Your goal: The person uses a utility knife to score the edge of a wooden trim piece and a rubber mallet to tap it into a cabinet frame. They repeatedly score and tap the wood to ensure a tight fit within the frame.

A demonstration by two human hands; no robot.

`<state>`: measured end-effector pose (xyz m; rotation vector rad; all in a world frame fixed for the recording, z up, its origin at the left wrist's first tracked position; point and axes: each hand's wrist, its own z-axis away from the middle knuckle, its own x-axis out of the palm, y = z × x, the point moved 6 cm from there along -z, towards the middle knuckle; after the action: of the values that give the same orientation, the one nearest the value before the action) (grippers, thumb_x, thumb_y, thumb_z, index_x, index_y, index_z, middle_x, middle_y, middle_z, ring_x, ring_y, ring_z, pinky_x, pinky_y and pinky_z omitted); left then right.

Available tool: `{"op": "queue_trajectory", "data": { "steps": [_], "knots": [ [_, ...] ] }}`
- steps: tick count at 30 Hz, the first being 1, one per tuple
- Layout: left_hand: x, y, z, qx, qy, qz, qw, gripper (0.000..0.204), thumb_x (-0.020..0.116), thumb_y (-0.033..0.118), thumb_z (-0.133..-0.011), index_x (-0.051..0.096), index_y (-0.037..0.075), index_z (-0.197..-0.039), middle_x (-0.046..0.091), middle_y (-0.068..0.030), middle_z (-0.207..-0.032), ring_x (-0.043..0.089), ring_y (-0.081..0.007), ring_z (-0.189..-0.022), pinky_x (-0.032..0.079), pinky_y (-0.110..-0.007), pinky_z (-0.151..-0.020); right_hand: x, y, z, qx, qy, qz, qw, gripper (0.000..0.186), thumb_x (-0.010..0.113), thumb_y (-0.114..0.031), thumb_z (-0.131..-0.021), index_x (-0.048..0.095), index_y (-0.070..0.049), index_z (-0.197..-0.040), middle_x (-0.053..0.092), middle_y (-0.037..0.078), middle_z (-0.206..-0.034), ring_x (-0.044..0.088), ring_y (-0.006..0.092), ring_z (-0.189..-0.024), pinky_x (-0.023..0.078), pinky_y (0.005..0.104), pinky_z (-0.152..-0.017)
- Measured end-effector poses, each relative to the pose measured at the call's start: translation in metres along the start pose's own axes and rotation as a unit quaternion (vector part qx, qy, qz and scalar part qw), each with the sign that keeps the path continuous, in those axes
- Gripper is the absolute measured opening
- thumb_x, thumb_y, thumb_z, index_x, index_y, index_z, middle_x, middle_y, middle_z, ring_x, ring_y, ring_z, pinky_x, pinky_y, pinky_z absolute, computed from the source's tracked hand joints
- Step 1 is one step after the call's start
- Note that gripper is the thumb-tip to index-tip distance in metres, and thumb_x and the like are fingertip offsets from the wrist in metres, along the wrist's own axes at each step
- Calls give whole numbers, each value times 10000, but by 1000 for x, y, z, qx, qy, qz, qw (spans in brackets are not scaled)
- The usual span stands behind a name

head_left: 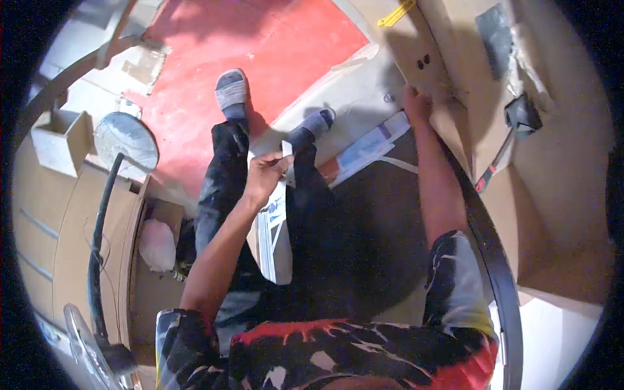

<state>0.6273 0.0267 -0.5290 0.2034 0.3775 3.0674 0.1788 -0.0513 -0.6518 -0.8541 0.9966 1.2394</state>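
Observation:
My left hand (263, 177) is over my lap, its thumb and fingers pinching a narrow white strip (288, 155). Below that hand, on my thighs, lies a stack of long, thin printed pieces (275, 237), white with blue marks. My right arm reaches forward and right. There my right hand (418, 105) is closed at the lower edge of a brown cardboard piece (419, 62) with small dark holes; what its fingers hold, if anything, is hidden. A long printed strip (370, 148), blue and white, lies beside my right leg, one end near my right wrist.
A yellow object (395, 13) lies at the far right. A red-handled tool (493, 166) rests against brown cardboard (552, 214) on the right. On the left stand a pole on a round base (127, 144), an open box (62, 144) and a white bag (157, 245). Red flooring (260, 45) spreads ahead.

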Motion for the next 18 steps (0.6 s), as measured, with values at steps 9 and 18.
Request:
{"op": "queue_trajectory", "data": {
  "steps": [9,18],
  "knots": [
    [27,51,-28,35,-50,39,997,124,685,118,-932,731,13,-979,666,16,-773,564,-51,-687,469,-230,-633,103,189,-85,296,93,-18,951,494,583,-481,-889,671,-29,-1069,683,221,-1006,642,434,-931,517,511,-800],
    [11,75,-36,2,24,107,994,120,690,168,-931,719,52,-927,685,1,-776,560,-57,-599,435,-217,-550,41,75,-88,-11,150,180,972,442,556,-402,-915,626,-14,-1115,651,234,-1129,620,406,-1009,482,526,-893]
  ]
}}
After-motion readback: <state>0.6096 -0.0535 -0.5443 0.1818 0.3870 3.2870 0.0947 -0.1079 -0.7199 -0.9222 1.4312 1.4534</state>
